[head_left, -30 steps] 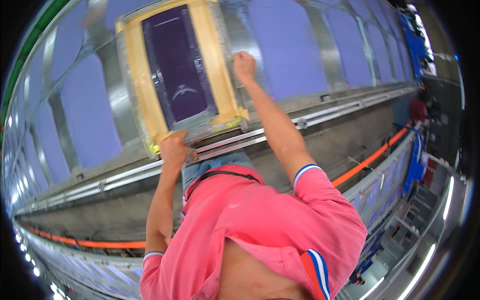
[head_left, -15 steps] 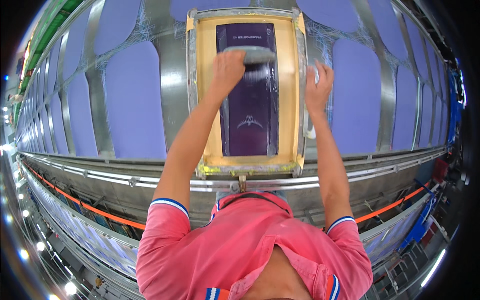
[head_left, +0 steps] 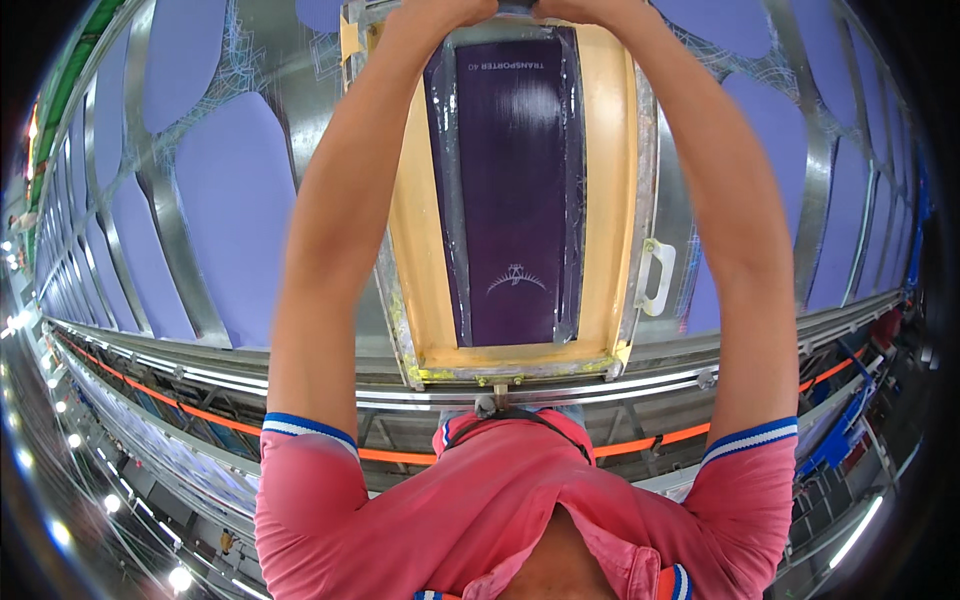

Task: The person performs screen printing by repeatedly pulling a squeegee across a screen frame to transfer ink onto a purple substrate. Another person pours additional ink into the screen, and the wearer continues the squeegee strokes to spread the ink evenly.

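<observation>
Both arms reach forward to the far end of a screen-printing frame [head_left: 627, 200]. My left hand [head_left: 452, 10] and my right hand [head_left: 585, 9] are closed on the two ends of a grey squeegee [head_left: 515, 7], which the picture's upper edge cuts off along with part of the fingers. Inside the frame's yellowish border lies a dark purple mesh panel [head_left: 512, 190]. Pale lettering shows at its far end and a small arched emblem at its near end. Wet-looking smears run along the strips at both sides of the panel.
A white handle [head_left: 657, 277] sticks out from the frame's right side. Lilac flat pieces [head_left: 235, 210] lie in rows on the metal table to both sides. A metal rail [head_left: 300, 388] runs along the near edge, with an orange bar [head_left: 400, 457] below it.
My left hand has carried the squeegee from over the panel to the far end. My right hand has left the frame's right side and joined it there. The view has shifted slightly.
</observation>
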Action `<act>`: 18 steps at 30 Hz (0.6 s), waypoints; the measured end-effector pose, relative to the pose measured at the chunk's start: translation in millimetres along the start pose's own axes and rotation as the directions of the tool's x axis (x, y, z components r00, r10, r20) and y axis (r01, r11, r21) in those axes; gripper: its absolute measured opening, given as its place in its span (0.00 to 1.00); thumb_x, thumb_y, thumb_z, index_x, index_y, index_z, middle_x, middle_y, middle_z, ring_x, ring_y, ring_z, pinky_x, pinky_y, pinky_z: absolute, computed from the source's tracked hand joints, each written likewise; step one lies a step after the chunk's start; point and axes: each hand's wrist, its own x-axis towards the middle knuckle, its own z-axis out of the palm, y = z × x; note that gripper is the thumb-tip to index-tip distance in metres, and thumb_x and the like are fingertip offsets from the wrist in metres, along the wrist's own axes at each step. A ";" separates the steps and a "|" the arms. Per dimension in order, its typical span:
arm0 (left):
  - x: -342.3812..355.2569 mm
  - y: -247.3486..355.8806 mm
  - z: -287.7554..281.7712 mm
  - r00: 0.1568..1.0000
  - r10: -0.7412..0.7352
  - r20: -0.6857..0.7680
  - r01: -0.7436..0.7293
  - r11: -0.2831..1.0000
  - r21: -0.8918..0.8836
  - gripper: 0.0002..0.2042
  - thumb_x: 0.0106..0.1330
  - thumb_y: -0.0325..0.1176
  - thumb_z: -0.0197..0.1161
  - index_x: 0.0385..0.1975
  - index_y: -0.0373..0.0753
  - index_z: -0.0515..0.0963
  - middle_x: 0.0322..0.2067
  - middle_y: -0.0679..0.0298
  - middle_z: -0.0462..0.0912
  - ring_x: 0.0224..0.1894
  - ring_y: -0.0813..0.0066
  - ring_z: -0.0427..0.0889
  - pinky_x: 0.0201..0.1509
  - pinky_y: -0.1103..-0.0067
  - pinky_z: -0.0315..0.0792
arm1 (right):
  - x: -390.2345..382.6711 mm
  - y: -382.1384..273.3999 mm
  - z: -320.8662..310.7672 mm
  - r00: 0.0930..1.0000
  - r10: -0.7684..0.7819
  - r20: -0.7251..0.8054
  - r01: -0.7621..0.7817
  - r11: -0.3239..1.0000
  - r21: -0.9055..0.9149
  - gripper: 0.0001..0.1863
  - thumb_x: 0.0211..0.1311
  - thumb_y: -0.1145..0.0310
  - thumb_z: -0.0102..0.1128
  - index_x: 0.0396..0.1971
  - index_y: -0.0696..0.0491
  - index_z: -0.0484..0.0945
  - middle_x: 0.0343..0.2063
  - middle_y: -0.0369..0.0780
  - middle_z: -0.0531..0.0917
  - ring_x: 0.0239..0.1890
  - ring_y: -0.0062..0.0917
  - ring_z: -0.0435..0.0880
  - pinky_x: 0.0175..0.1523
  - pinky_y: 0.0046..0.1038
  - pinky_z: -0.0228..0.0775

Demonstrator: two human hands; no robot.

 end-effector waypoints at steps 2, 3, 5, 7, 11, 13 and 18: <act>-18.0 10.9 5.7 1.000 -0.009 -0.008 0.009 1.000 -0.016 0.09 0.51 0.31 0.59 0.26 0.36 0.84 0.29 0.46 0.85 0.36 0.47 0.85 0.42 0.58 0.79 | -22.5 -6.1 14.5 0.997 0.079 -0.012 -0.079 0.997 -0.022 0.11 0.44 0.68 0.60 0.28 0.54 0.86 0.29 0.51 0.85 0.36 0.46 0.85 0.42 0.45 0.77; -42.4 33.4 -20.2 0.997 -0.054 0.062 0.056 0.998 -0.019 0.09 0.51 0.31 0.59 0.26 0.37 0.85 0.29 0.46 0.84 0.37 0.47 0.85 0.42 0.58 0.79 | -41.5 -15.7 17.7 0.996 0.092 0.005 -0.092 0.996 -0.023 0.11 0.44 0.68 0.59 0.28 0.54 0.86 0.29 0.51 0.85 0.36 0.46 0.85 0.42 0.45 0.77; -90.5 58.0 -38.1 0.979 -0.102 0.177 0.103 0.995 0.002 0.10 0.51 0.31 0.59 0.31 0.42 0.85 0.30 0.49 0.85 0.38 0.50 0.85 0.42 0.60 0.79 | -79.5 -32.3 34.3 0.999 0.037 0.006 -0.037 0.999 0.012 0.11 0.44 0.68 0.59 0.28 0.55 0.85 0.29 0.52 0.85 0.35 0.46 0.85 0.41 0.45 0.77; -141.6 72.9 -23.3 0.961 -0.096 0.258 0.093 0.995 0.024 0.16 0.52 0.31 0.61 0.40 0.52 0.87 0.31 0.55 0.86 0.39 0.55 0.85 0.41 0.63 0.79 | -129.0 -62.8 48.0 0.994 0.028 0.109 -0.035 0.997 0.068 0.10 0.49 0.67 0.60 0.31 0.54 0.85 0.37 0.46 0.84 0.43 0.40 0.82 0.49 0.41 0.74; -269.7 124.1 -36.8 0.961 -0.055 0.271 0.105 0.980 -0.172 0.09 0.50 0.27 0.61 0.29 0.44 0.85 0.28 0.52 0.85 0.33 0.52 0.85 0.37 0.61 0.79 | -255.5 -121.5 78.1 0.997 -0.074 0.032 0.070 0.990 0.119 0.07 0.44 0.73 0.59 0.26 0.53 0.83 0.34 0.41 0.82 0.43 0.36 0.80 0.50 0.38 0.73; -336.3 148.3 -39.4 0.946 -0.088 0.312 0.167 0.957 -0.236 0.18 0.49 0.24 0.59 0.40 0.50 0.86 0.31 0.57 0.86 0.33 0.55 0.85 0.37 0.63 0.78 | -312.0 -149.8 93.5 0.989 -0.144 -0.020 0.146 0.975 0.169 0.06 0.41 0.74 0.61 0.24 0.54 0.82 0.31 0.41 0.80 0.40 0.36 0.79 0.46 0.36 0.72; -426.0 186.3 -47.7 0.945 -0.072 0.320 0.180 0.929 -0.323 0.17 0.47 0.23 0.60 0.38 0.46 0.85 0.32 0.56 0.86 0.33 0.54 0.85 0.33 0.63 0.77 | -393.4 -194.2 118.3 0.993 -0.108 -0.054 0.119 0.948 0.294 0.06 0.40 0.73 0.62 0.23 0.55 0.81 0.29 0.41 0.80 0.39 0.36 0.79 0.44 0.36 0.72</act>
